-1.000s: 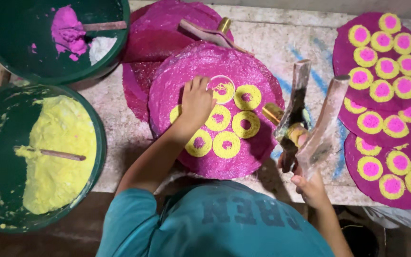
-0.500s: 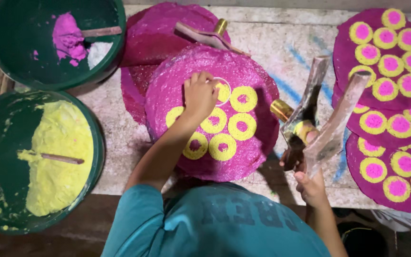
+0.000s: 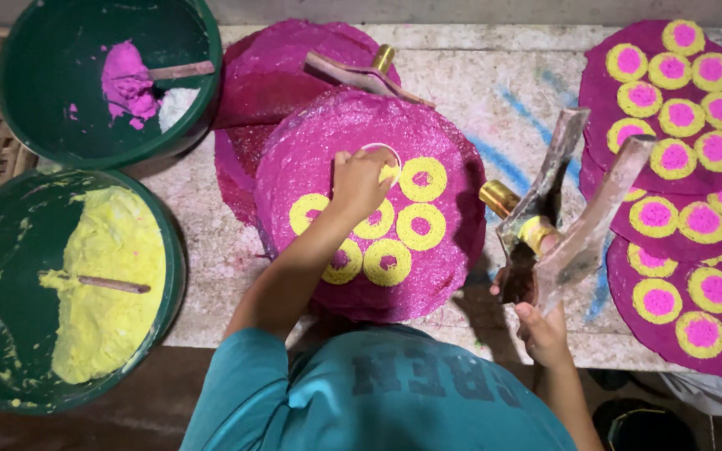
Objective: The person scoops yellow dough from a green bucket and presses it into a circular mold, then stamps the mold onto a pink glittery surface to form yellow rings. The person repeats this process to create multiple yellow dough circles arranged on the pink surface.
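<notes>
My left hand (image 3: 361, 179) rests on a round magenta sheet (image 3: 311, 142) in the middle of the stone slab. Its fingers pinch a small ring (image 3: 384, 159) filled with yellow paste. Several yellow rings with pink centres (image 3: 419, 225) lie on the sheet around the hand. At the slab's near edge, my right hand (image 3: 542, 331) grips two long pale-handled stamps (image 3: 574, 213) with brass cylinders at their ends, held upright above the slab.
A green bowl of yellow paste (image 3: 102, 284) with a stick stands at the left. A green bowl of pink paste (image 3: 127, 79) sits behind it. Decorated magenta sheets (image 3: 678, 175) overlap at the right. Another stamp (image 3: 361, 73) lies on plain magenta sheets at the back.
My left hand has slid from the lower rings up to the ring at the far side of the pattern. The stamps in my right hand have tilted slightly.
</notes>
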